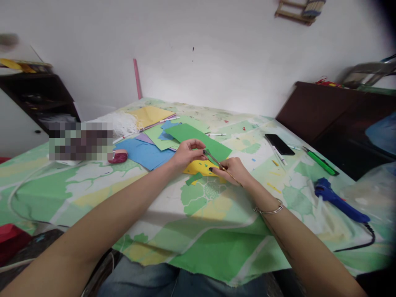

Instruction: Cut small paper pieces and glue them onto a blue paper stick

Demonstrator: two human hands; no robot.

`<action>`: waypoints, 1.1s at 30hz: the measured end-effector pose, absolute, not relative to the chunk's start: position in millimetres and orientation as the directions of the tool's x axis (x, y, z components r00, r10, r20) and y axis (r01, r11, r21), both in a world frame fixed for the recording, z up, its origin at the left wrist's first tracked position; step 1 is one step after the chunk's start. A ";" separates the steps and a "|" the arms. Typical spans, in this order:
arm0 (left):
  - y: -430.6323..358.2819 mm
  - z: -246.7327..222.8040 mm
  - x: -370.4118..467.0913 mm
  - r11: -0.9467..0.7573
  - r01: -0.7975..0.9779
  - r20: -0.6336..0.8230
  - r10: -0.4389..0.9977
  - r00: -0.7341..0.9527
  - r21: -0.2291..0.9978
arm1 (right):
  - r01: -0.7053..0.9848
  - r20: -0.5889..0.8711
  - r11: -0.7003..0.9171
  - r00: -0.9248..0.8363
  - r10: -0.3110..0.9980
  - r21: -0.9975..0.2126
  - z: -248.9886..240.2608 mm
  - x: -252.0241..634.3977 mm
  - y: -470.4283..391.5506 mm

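My left hand [191, 154] is closed in a pinch above the paper pile, and the tiny piece at its fingertips is too small to make out. My right hand [233, 171] grips slim metal scissors [223, 168], whose tips reach to the left fingertips. Beneath both hands lies yellow paper [198, 167] with small green scraps on it. A green paper strip [194, 179] rests at its front edge. Just behind is a dark green sheet [201, 138], overlapping a light green sheet [159, 138] and blue paper [144, 152].
At right lie a black phone [279, 144], a green utility knife [321, 161] and a blue glue gun [343, 204] with a black cord. White fringed material [123, 123], a dark red bundle [118, 156] and a yellow-orange sheet [151, 115] are at left. Markers and scraps dot the patterned tablecloth [161, 206].
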State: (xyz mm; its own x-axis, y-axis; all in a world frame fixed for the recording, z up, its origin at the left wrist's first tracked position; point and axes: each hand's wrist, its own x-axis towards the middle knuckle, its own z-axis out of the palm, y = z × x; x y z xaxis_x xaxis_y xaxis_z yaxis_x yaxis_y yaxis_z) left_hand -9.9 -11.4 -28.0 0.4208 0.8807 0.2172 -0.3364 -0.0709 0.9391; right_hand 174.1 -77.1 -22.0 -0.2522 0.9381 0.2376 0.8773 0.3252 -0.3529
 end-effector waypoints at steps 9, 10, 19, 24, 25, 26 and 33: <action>-11.9 -28.1 -10.7 -0.062 -0.334 0.208 0.882 0.423 0.940 | 0.874 0.249 0.337 -0.259 0.933 -0.351 -22.8 174.7 -77.1; -11.9 -28.1 -10.8 -0.063 -0.336 0.210 0.882 0.422 0.940 | 0.875 0.249 0.334 -0.257 0.934 -0.351 -23.0 174.8 -77.0; -11.2 -28.6 -10.5 -0.069 -0.339 0.218 0.879 0.424 0.938 | 0.870 0.246 0.333 -0.255 0.935 -0.365 -22.7 174.1 -76.9; -12.7 -28.3 -10.2 -0.066 -0.345 0.216 0.882 0.418 0.936 | 0.862 0.253 0.345 -0.263 0.931 -0.372 -23.4 174.4 -76.7; -12.7 -28.2 -10.3 -0.065 -0.348 0.217 0.882 0.418 0.935 | 0.861 0.250 0.347 -0.267 0.931 -0.373 -23.6 174.6 -76.7; -12.6 -28.2 -10.3 -0.066 -0.351 0.219 0.881 0.418 0.934 | 0.860 0.248 0.347 -0.268 0.931 -0.373 -23.6 174.9 -76.7; -13.1 -26.4 -10.8 -0.058 -0.335 0.205 0.883 0.423 0.940 | 0.865 0.263 0.346 -0.261 0.929 -0.363 -22.8 174.5 -77.1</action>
